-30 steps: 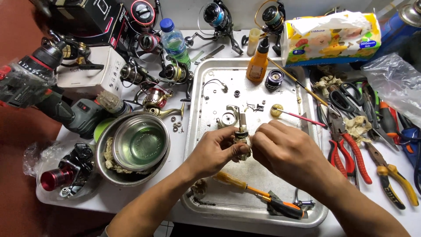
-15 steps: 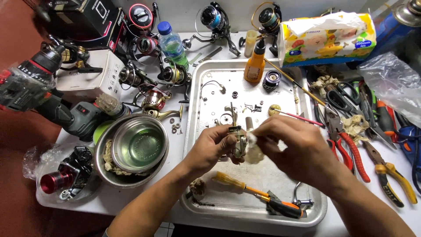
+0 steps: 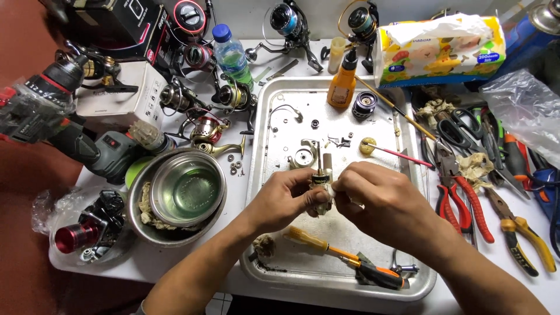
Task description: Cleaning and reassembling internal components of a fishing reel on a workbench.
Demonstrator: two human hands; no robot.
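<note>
Both hands meet over the middle of a metal tray [image 3: 262,175] on a white tabletop [image 3: 496,274]. The left hand [image 3: 283,198] is closed around a small reel part [image 3: 319,185], fingers curled under it and thumb on top. The right hand [image 3: 373,195] comes in from the other side, its fingertips pinching a bit of white cloth [image 3: 330,191] against the part. The part sits just above the tray floor, between the 2 hands.

On the tray below the hands lies a yellow-handled screwdriver [image 3: 315,242], and beside it another with a black and orange grip [image 3: 379,274]. A dirty wad [image 3: 265,245] lies near the left wrist. Above the hands lie small metal parts [image 3: 303,156], a wire bail [image 3: 286,111] and a brush with a pink stem [image 3: 396,153]. An orange bottle [image 3: 343,81] and a dark spool [image 3: 364,105] stand at the tray's far end.

Left of the tray, a steel bowl [image 3: 186,189] sits inside a bigger one. Several reels [image 3: 204,125] crowd the far-left tabletop, next to a water bottle [image 3: 230,55] and a white box [image 3: 125,93]. A drill [image 3: 52,116] lies at the left edge. Right of the tray lie red pliers [image 3: 469,204], yellow pliers [image 3: 525,239] and scissors [image 3: 461,125]. A tissue box [image 3: 437,49] stands at the far right.
</note>
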